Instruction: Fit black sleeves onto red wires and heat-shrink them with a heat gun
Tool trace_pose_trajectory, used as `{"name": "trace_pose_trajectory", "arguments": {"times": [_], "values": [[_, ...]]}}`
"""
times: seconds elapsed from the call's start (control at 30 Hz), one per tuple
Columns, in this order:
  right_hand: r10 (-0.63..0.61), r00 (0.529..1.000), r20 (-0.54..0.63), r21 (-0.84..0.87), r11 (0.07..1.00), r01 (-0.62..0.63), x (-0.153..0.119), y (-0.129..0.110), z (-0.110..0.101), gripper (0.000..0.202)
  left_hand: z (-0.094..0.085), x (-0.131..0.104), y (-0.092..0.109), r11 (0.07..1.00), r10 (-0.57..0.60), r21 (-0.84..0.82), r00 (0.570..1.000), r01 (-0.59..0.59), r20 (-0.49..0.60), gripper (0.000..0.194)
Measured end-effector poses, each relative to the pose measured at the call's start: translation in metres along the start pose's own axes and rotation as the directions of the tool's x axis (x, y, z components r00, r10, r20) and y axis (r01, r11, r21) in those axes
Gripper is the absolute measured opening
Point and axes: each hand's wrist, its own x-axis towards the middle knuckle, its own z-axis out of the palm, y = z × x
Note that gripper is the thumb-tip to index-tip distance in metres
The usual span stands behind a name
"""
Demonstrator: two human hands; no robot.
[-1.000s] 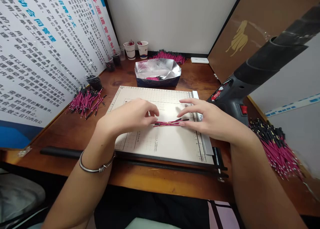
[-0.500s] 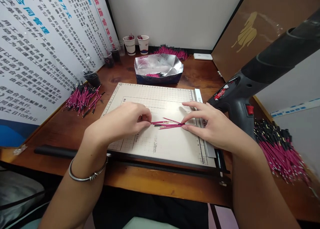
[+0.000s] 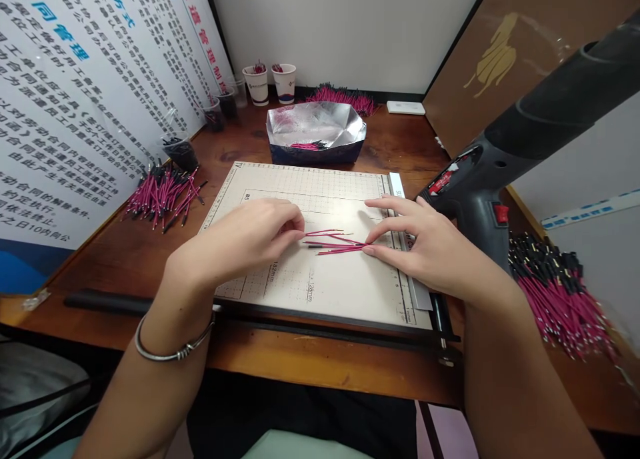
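Above the beige board of a paper trimmer [image 3: 290,299], my left hand [image 3: 255,229] pinches the ends of a few thin pink wires [image 3: 325,231], whose far tips point right. My right hand [image 3: 415,235] has thumb and forefinger closed on the right ends of several other pink wires [image 3: 340,248], one with a black end, fanned out toward the left. Its other fingers are stretched out over the trimmer's right edge. Between the hands the two groups of wires lie close together, partly overlapping in view. The gripped ends are hidden by my fingertips.
A foil-lined box [image 3: 315,153] with wires stands behind the board. Wire piles lie at left [image 3: 163,195], back [image 3: 343,99] and right [image 3: 560,299]. Paper cups [image 3: 257,87] stand at the back. A dark heat gun [image 3: 483,212] rises at the right; the trimmer's black handle [image 3: 107,301] extends left.
The wires in my left hand have shifted slightly up and away from the right-hand bundle. My right hand keeps its pinch. The whole view has tilted slightly.
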Motion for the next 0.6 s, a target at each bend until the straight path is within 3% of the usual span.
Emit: {"name": "trace_pose_trajectory", "arguments": {"times": [0.1, 0.27, 0.6], "values": [[-0.047, 0.997, -0.060, 0.069, 0.996, 0.051, -0.002, -0.001, -0.001, 0.014, 0.005, 0.001, 0.003, 0.991, 0.134, 0.005, 0.988, -0.134, -0.071, 0.015], [-0.133, 0.982, -0.137, 0.197, 0.968, 0.159, -0.005, -0.006, -0.002, 0.012, 0.013, 0.003, 0.007, 0.951, 0.308, 0.054, 0.930, -0.304, -0.200, 0.015], [-0.153, 0.955, -0.255, 0.259, 0.940, 0.220, -0.006, -0.010, 0.000, 0.012, 0.012, 0.002, 0.008, 0.957, 0.286, 0.024, 0.927, -0.289, -0.242, 0.011]]}}
